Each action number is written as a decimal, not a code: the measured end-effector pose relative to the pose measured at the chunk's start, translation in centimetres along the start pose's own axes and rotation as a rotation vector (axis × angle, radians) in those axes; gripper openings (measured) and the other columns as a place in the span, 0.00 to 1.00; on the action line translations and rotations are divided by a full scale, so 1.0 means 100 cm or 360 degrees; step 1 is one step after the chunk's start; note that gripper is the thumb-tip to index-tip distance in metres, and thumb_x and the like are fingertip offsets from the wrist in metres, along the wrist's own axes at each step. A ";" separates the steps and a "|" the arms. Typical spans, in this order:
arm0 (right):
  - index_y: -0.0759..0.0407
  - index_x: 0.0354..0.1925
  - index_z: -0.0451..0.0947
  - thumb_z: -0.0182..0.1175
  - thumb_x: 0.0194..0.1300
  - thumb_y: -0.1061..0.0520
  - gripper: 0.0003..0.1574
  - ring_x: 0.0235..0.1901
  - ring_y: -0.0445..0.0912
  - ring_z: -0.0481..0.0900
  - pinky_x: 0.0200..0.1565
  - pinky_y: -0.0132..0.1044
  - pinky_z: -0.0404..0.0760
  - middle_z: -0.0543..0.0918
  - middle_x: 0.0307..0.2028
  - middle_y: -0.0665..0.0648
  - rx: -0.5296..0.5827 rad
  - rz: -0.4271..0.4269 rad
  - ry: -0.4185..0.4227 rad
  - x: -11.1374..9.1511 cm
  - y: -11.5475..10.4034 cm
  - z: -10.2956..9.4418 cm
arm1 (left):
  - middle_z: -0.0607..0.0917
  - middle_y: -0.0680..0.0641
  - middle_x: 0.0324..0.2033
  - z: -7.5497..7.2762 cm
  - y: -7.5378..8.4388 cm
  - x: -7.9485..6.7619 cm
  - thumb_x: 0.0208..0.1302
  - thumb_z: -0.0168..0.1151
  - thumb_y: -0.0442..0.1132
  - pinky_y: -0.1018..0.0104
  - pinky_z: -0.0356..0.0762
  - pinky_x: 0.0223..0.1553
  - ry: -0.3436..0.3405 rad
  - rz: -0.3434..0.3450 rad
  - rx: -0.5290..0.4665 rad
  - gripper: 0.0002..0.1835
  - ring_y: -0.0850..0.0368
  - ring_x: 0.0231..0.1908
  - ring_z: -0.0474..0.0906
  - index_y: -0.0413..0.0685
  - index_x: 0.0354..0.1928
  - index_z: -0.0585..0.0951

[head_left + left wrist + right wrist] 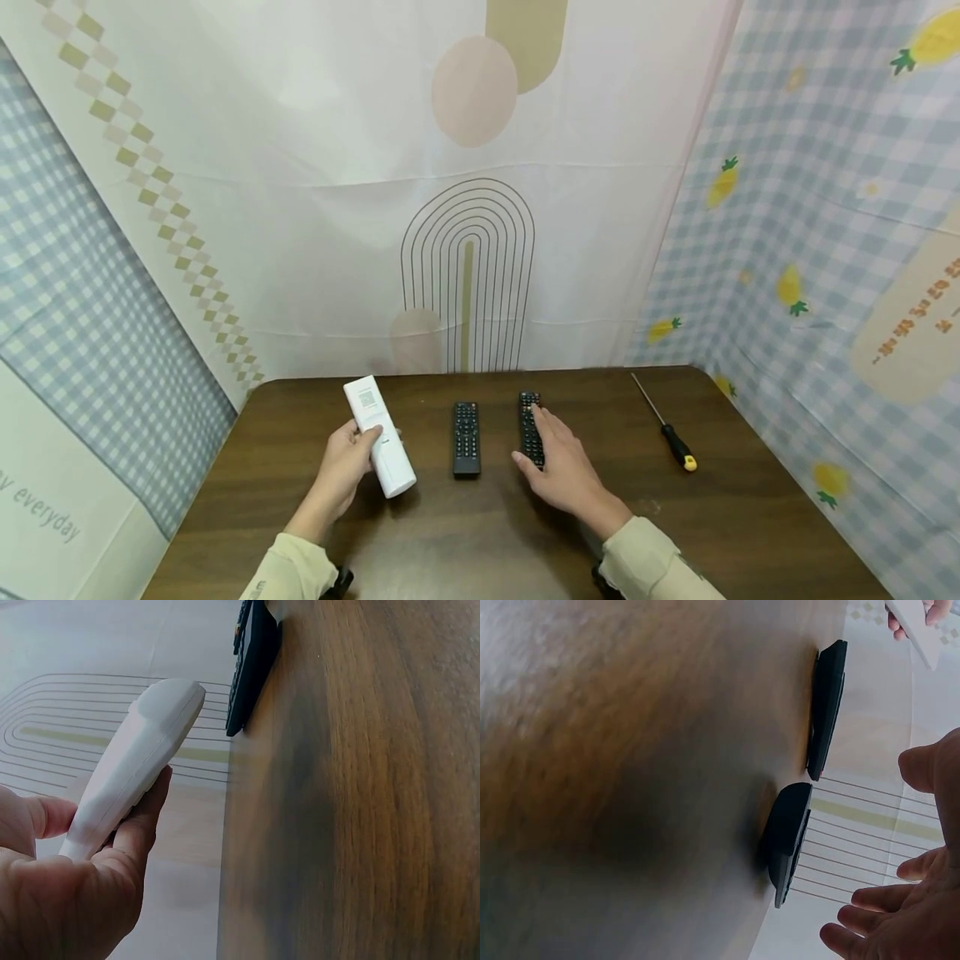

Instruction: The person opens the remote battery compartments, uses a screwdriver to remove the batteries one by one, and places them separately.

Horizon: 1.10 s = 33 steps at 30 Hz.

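Observation:
My left hand grips a white remote control by its side, thumb across its back, where a small printed code label shows. In the left wrist view the white remote is held up off the table, with fingers curled behind it. Over the right-hand black remote hovers my right hand, its fingers spread and fairly straight. The right wrist view shows a gap between that hand and the black remote. Another black remote lies button side up between the two hands.
A screwdriver with a black and yellow handle lies on the right of the brown wooden table. Behind the table's far edge hangs a white patterned cloth. Blue checked cloth borders the right side.

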State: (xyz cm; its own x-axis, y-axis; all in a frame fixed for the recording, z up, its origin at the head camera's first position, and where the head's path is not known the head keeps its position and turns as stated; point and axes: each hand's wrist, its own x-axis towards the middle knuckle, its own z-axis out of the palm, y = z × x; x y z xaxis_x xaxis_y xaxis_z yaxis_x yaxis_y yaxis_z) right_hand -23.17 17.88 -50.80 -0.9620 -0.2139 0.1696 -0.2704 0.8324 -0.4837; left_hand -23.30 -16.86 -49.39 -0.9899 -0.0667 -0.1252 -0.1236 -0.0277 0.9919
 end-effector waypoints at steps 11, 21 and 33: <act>0.56 0.83 0.58 0.63 0.78 0.41 0.48 0.79 0.60 0.66 0.77 0.62 0.68 0.67 0.80 0.62 0.0048 -0.0255 -0.0039 -0.003 -0.031 0.014 | 0.83 0.24 0.62 0.005 -0.001 -0.005 0.84 0.47 0.35 0.61 0.89 0.45 -0.0059 0.0056 -0.0028 0.24 0.49 0.52 0.90 0.25 0.72 0.66; 0.54 0.80 0.64 0.62 0.78 0.42 0.41 0.58 0.49 0.84 0.61 0.48 0.84 0.86 0.58 0.57 0.0065 -0.0693 0.0052 0.006 -0.083 0.022 | 0.82 0.23 0.63 0.016 0.010 -0.013 0.84 0.46 0.35 0.59 0.90 0.49 -0.0106 0.0073 -0.0027 0.23 0.43 0.55 0.89 0.29 0.72 0.67; 0.55 0.73 0.73 0.64 0.76 0.46 0.33 0.35 0.35 0.70 0.36 0.25 0.71 0.83 0.38 0.47 -0.0091 -0.0959 0.0152 0.008 -0.117 0.040 | 0.83 0.24 0.61 0.028 0.018 -0.022 0.84 0.48 0.35 0.62 0.89 0.48 -0.0168 0.0122 -0.0057 0.23 0.52 0.51 0.89 0.28 0.72 0.68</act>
State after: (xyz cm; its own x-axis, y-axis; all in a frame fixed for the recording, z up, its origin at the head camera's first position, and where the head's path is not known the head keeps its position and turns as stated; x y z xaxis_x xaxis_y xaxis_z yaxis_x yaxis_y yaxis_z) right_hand -20.97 5.97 -48.42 -0.6320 -0.6111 0.4765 -0.7609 0.6058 -0.2323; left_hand -21.51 -13.97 -47.24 -0.9984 0.0351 -0.0442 -0.0463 -0.0625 0.9970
